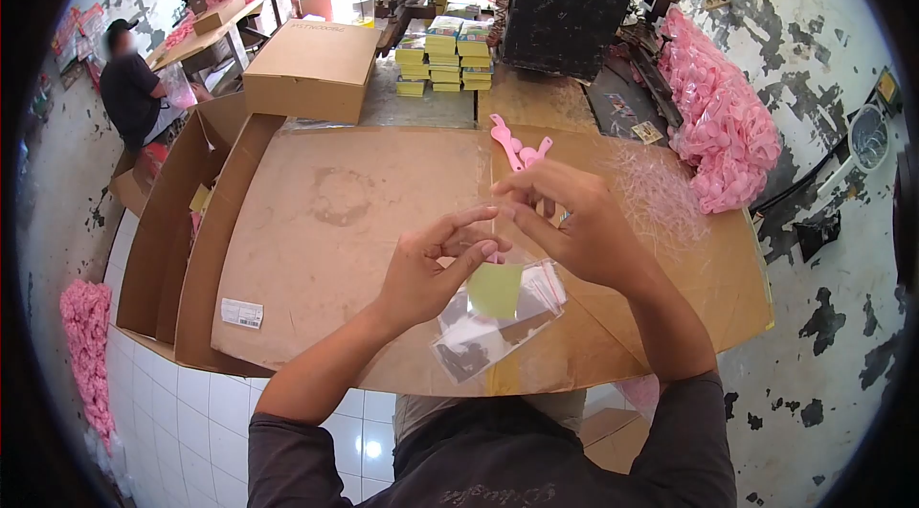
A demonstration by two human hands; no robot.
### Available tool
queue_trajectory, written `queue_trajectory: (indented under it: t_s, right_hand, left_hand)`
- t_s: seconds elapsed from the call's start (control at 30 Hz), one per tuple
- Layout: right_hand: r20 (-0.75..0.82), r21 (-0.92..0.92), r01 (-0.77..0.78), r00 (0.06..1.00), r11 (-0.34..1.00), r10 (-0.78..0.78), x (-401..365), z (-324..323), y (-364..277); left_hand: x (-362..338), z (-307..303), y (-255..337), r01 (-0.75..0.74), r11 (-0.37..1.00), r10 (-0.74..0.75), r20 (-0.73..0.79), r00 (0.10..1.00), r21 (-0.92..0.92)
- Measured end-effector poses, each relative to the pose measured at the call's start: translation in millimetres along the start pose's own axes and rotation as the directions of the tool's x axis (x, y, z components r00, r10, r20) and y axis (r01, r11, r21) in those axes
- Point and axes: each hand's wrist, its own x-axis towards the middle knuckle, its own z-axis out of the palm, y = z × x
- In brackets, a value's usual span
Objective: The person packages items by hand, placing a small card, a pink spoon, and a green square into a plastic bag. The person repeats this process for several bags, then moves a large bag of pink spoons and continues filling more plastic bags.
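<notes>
My left hand [442,264] is closed, thumb against fingers, on a small clear plastic bag. A pale yellow-green card [496,291] shows just below its fingertips, apparently inside that bag. Across from it, my right hand [574,221] has curled fingers pinched close to the left fingertips. Whatever it grips is too thin and clear to make out. Beneath both hands lie flat clear plastic bags [493,345] on the cardboard-covered table [383,211]. Just beyond the right hand are pink plastic spoons [507,142], partly hidden by its fingers.
Thin clear plastic strips [661,197] are heaped at right, near a large pile of bagged pink spoons [718,115]. Behind stand stacked yellow-edged cards [445,53], a closed carton [311,67] and a black machine box [565,10]. An open carton [177,240] adjoins the left edge. Another person [134,87] sits far left.
</notes>
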Motion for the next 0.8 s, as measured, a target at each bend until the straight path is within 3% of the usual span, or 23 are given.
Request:
queue_trajectory:
  t_s: [0.03,0.13,0.2,0.33,0.43,0.53,0.6,0.63,0.67,0.8]
  right_hand:
    - [-0.051,-0.018,0.010,0.999,1.000,-0.011,0.7,2.1,1.3]
    - [-0.112,-0.294,0.290,0.936,0.911,-0.335,3.3,9.7,5.1]
    - [-0.059,-0.382,0.344,0.917,0.857,-0.394,2.1,18.2,4.1]
    - [0.047,-0.596,0.435,0.858,0.675,-0.511,-1.2,34.5,17.0]
    - [0.107,-0.650,0.452,0.850,0.611,-0.516,-4.2,38.8,19.5]
    - [-0.005,-0.636,0.306,0.917,0.709,-0.400,2.1,28.7,28.9]
    - [-0.139,-0.278,0.141,0.973,0.950,-0.185,5.5,12.8,38.6]
    - [-0.167,-0.068,0.048,0.984,0.997,-0.058,3.3,3.0,42.5]
    - [-0.016,0.053,-0.126,0.992,0.991,0.127,-3.0,-15.6,38.6]
    - [-0.070,-0.143,0.180,0.979,0.973,-0.192,-22.2,-9.7,38.8]
  left_hand:
    - [0.1,-0.1,-0.2,0.011,1.000,-0.011,-0.016,1.000,-0.012]
    - [-1.9,2.5,-1.4,0.028,0.999,-0.030,-0.050,0.998,-0.042]
    - [-3.4,4.1,-2.4,0.021,0.999,-0.023,-0.047,0.999,-0.043]
    - [-6.3,5.2,-3.2,0.035,0.979,-0.024,-0.055,0.998,0.200]
    - [-6.2,6.6,-1.6,0.026,0.943,-0.018,-0.029,0.999,0.332]
    - [-6.1,7.5,-5.0,0.008,0.925,-0.020,0.027,0.999,0.379]
    - [-4.8,4.6,-0.8,0.018,0.951,-0.043,0.073,0.996,0.309]
    - [-3.9,2.4,-1.1,0.052,0.966,-0.069,0.057,0.996,0.252]
    - [-2.6,0.0,-1.6,0.086,0.978,-0.096,0.042,0.994,0.192]
    - [-3.3,1.8,-5.7,0.105,0.988,-0.111,0.044,0.993,0.112]
